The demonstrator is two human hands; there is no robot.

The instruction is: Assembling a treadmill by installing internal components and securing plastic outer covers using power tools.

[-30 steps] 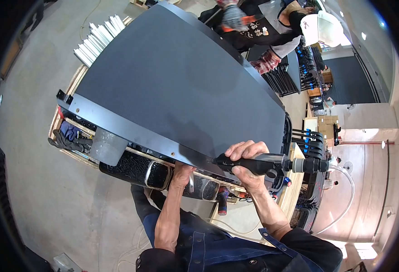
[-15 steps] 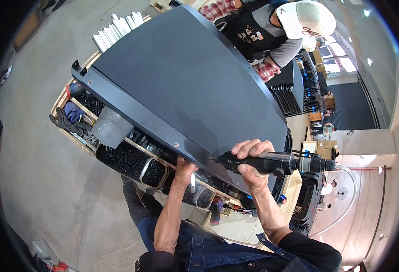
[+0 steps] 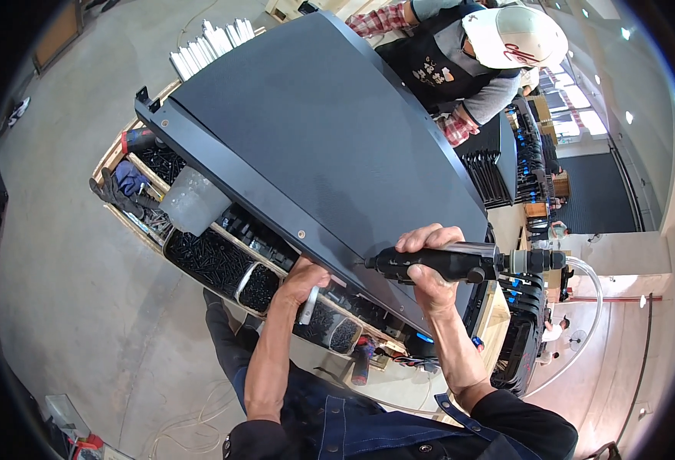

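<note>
A large dark grey panel lies tilted across a workbench. My right hand grips a black pneumatic screwdriver, its tip set against the panel's near side edge. A clear air hose runs from the tool's rear. My left hand is under the panel's edge, holding a small silvery metal piece over the parts trays. A screw head shows on the edge to the left of the tool.
Below the panel a wooden tray holds bins of black screws and a clear plastic cup. Another person in a white cap stands at the far side. White strips lie on the floor beyond.
The view has shifted, so the panel and trays appear further right and lower. My right hand with the tool stays at the panel's edge. The metal piece in my left hand now shows.
</note>
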